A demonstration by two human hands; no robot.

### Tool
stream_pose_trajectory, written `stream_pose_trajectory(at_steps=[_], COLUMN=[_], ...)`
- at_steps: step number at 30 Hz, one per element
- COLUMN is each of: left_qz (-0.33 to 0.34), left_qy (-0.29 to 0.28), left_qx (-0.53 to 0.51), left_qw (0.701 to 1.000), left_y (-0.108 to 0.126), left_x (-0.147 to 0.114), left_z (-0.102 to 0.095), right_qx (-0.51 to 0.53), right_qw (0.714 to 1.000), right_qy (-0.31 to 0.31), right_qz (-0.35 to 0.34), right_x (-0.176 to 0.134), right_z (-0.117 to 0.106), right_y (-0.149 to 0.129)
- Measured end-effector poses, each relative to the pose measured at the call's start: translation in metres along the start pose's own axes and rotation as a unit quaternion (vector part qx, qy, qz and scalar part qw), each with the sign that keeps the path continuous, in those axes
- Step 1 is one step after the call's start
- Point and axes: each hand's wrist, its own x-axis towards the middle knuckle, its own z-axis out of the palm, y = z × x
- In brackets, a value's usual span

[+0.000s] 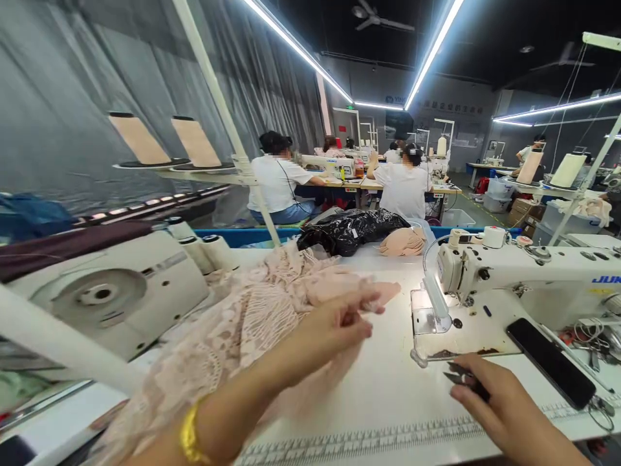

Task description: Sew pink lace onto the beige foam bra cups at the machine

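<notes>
Left hand (347,317) forward, right hand (497,396) around snips (460,378)

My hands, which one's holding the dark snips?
Your right hand, nearest the phone, holds the snips; the left hand, wearing the yellow bracelet, shows none.

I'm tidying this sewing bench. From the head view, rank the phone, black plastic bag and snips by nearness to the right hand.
1. Snips, held in the right hand.
2. Phone, just to its right.
3. Black plastic bag, farther forward and left.
</notes>
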Motion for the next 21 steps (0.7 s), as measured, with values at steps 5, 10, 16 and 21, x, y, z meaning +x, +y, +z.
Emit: stream_pose_trajectory(at_steps=[5,10,16,21], left_qz=[-0.078,-0.081,-0.045,0.123], left_qy=[-0.129,-0.162,-0.176,0.165], left_qx=[-0.071,-0.1,-0.008,0.314], left_qw=[0.986,0.978,0.983,0.927], left_y=[-0.039,-0.043,-0.045,-0.055], left_x=[-0.001,-0.001,-0.004,-0.006], left_z=[0.055,0.068,0.038,-0.049], right_qx=[-0.192,-0.265,-0.279,-0.352], right_qw=[0.966,0.947,0.946,0.929], right_qy=[0.09,0.092,0.084,0.098], right_qz=[-0.148,-0.157,-0.14,-0.064], right_x=[0.026,0.042,0.036,0.001], right_z=[0.026,0.055,0.047,-0.012], right_y=[-0.027,-0.024,-0.018,0.031])
